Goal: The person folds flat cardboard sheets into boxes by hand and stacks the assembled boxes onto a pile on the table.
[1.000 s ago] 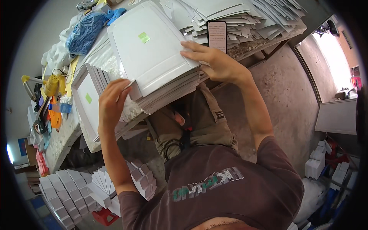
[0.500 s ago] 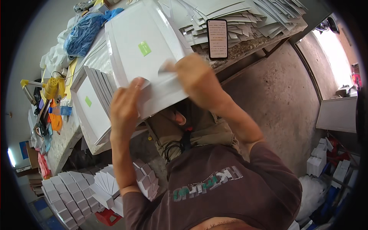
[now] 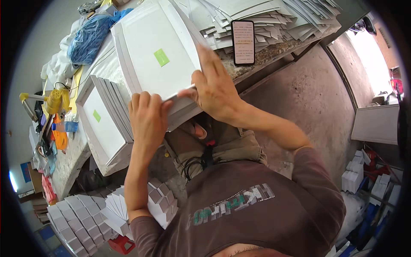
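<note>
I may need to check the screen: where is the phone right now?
In the head view the phone lies screen-up on the table's near edge, right of the white box with the green sticker, just above the right hand, against the loose white sheets.

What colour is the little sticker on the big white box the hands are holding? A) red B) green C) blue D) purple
B, the small square sticker on the flat face of the white box is light green, and both the left hand and right hand grip the box's near edge.
</note>
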{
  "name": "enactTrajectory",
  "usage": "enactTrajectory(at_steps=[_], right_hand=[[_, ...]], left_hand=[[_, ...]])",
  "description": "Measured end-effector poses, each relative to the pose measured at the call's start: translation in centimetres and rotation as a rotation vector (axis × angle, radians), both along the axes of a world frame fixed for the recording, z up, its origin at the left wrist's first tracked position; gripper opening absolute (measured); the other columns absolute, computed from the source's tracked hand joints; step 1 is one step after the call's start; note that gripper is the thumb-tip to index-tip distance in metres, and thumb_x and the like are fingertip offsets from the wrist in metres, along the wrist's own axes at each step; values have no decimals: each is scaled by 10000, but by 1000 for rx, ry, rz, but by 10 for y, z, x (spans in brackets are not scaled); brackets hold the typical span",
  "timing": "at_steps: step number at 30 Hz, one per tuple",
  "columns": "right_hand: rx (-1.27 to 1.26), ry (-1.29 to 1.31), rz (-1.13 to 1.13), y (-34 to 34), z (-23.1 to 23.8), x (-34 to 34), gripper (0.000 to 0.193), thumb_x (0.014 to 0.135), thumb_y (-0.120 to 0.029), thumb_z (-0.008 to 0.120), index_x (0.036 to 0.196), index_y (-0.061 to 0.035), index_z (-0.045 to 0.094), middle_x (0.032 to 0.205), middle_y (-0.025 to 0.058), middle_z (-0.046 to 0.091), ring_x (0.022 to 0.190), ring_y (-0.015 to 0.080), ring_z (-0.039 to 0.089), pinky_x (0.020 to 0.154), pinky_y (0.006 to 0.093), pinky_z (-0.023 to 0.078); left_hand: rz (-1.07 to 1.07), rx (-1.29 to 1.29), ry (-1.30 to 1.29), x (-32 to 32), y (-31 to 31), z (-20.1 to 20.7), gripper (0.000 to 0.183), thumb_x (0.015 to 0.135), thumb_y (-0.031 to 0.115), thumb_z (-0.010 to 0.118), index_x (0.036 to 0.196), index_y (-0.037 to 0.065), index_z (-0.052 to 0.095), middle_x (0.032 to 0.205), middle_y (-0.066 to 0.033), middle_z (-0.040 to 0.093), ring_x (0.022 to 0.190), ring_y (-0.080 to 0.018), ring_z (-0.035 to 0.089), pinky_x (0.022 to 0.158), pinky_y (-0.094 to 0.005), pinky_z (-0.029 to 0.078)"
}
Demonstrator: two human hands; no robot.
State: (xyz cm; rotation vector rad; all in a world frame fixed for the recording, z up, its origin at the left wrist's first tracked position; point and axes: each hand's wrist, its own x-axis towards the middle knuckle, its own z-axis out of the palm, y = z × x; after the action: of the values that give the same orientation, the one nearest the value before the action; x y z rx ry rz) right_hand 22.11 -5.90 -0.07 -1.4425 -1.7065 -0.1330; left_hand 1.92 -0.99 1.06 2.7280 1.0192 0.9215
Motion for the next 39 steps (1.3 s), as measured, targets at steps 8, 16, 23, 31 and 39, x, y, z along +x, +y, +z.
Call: enactTrajectory(at_steps=[8,16,23,31,39], right_hand=[[-143,805,279,-48,53,26,735,864,-176,775,1475,63,442,1542,327,427,1388,468,476,1128,428,441],[269,566,-91,-31,88,20,762,965,-126,573,1605,28,190,1462,319,427,1243,394,553,1059,428,460],[113,490,-304,-47,1,58,542,960,-94,650,1472,1,496,1166,168,578,973,239,565,799,366,499],[-71,-99,-26,-14,13,63,473,832,-114,779,1297,-67,705,947,109,713,784,237,603,763,351,501],[-387,-288,550,21,31,76,266,843,-60,785,1107,-66,757,1120,126,727,887,244,633,806,346,518]], left_hand=[[-223,129,-333,-6,-62,49,259,894,283,794,839,54,686,851,-42,633,758,-219,563,728,-338,466],[-59,-347,-197,53,6,71,1004,764,587,835,1463,-6,426,1139,-223,671,942,-336,701,823,-415,598],[-462,164,240,87,59,71,804,736,671,810,1295,112,661,977,-113,704,1006,-309,629,887,-455,513],[59,378,-215,46,-24,18,192,834,36,659,1026,24,673,830,-68,652,778,-229,602,971,-452,472],[-132,250,43,0,3,8,356,916,206,693,1174,-36,653,962,-110,681,893,-251,631,854,-365,508]])
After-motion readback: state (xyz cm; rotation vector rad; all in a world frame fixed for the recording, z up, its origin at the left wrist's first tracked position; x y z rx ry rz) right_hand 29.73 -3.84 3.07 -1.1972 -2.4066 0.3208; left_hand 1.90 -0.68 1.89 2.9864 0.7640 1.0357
